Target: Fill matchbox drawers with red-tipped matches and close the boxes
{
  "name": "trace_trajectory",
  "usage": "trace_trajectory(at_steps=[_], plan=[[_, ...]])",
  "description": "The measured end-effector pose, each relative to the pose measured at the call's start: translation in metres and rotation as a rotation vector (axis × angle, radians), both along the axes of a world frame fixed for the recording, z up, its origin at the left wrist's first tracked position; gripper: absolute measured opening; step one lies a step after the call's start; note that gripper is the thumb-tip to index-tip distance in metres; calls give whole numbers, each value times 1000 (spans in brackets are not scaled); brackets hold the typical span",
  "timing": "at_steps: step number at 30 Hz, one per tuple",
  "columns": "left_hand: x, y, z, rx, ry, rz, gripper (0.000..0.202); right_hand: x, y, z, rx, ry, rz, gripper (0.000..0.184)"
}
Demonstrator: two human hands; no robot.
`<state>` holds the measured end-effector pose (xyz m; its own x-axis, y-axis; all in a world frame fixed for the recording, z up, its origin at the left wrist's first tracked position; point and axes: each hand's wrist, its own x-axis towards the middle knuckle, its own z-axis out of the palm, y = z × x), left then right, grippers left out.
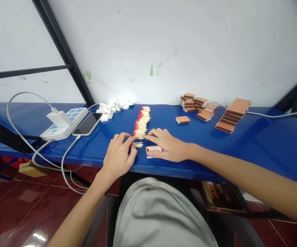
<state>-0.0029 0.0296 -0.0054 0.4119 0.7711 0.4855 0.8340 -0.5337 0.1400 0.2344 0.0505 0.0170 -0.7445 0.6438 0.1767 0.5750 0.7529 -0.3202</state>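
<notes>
A long row of red-tipped matches (141, 121) lies on the blue table, heads to the left. At its near end, my left hand (118, 154) touches the heads with the index finger, thumb apart below. A few separated matches (137, 144) lie between the two hands, their heads partly hidden by my left fingers. My right hand (171, 145) has its fingers stretched out, the index fingertip at the plain ends of the row. Its thumb rests over a white matchbox tray (159, 148) with at least one match inside; the hand covers the tray's right side.
White trays (111, 109) are heaped at the back left. Brown matchbox sleeves (233, 115) lie in a row at right, with stacked matchboxes (188, 103) and a single matchbox (182, 119) nearby. A phone (88, 124), power strip (67, 125) and cables occupy the left.
</notes>
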Motion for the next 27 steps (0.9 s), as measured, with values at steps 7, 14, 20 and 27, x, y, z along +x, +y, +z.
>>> trace_trajectory(at_steps=[7,14,20,27], plan=[[-1,0,1,-35,49,1,40,0,-1,1,-11,-9,-13,66],[-1,0,0,-27,24,2,37,-1,-1,0,8,6,-3,65],[-1,-1,0,-27,2,3,35,0,-1,0,7,-1,-11,62],[0,-1,1,-21,-17,5,34,0,-1,0,19,14,-3,54]])
